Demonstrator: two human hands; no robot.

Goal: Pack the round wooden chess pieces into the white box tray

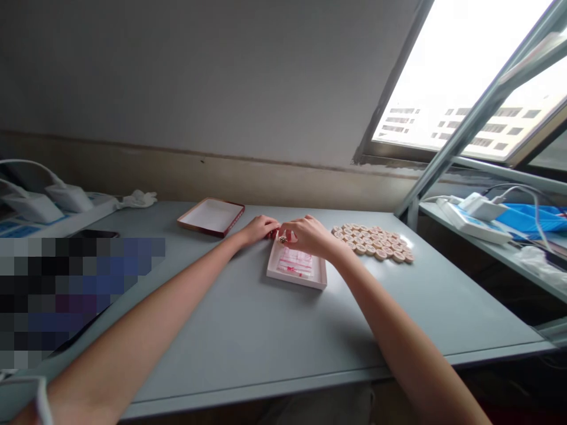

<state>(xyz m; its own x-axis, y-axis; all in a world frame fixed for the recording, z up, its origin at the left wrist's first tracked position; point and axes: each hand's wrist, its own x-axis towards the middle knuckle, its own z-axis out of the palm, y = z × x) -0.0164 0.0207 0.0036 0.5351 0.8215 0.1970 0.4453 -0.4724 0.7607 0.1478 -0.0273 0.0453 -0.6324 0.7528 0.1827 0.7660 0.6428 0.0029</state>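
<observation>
A shallow white box [296, 281] lies on the grey desk between my arms, with a clear plastic packet [295, 262] printed in pink inside it. My left hand [260, 229] is closed at the box's far left corner, fingers curled against its edge. Over the far part of the box, my right hand [310, 234] is bent downward, thumb and finger pinched together. A tiny dark-patterned thing [283, 239] shows at those fingertips, too small to name. Right of the box, several round wooden Chinese chess pieces [372, 242] lie flat in close rows.
A box lid [213, 215], open side up, sits at the back left. Power strips with white chargers [68, 196] stand at the left and on the right-hand shelf [531, 271]. A metal post [413, 215] rises at the desk's back right corner, near a window.
</observation>
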